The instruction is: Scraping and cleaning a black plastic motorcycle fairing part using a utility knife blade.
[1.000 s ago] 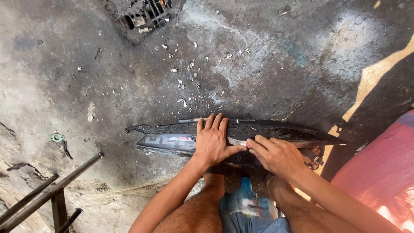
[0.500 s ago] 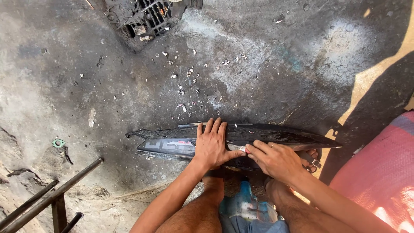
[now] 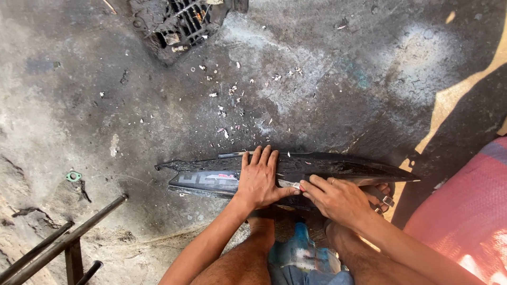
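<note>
Long black plastic panel [image 3: 338, 168] lying flat on stained concrete floor [image 3: 327, 89], narrow end pointing left, directly ahead of bare knees.

Left hand [image 3: 260, 178]: palm down, fingers straight and close together, pressed flat on middle of panel, thumb stretched right.

Right hand [image 3: 338, 199]: just right of left hand, fingers curled, fingertips pinching a small pale scrap [image 3: 296, 185] at near edge of panel, close to left thumb. A ring on one finger.

Pale chips [image 3: 232, 105] scattered across floor beyond panel. Grimy metal grate [image 3: 177, 24] at top, well apart from panel. Small green ring [image 3: 74, 176] on floor to the left. Dark metal bars [image 3: 63, 240] at lower left corner. Red woven sack [image 3: 465, 221] at right edge, near right forearm. Sandal strap with buckle [image 3: 384, 198] just beside right hand.
</note>
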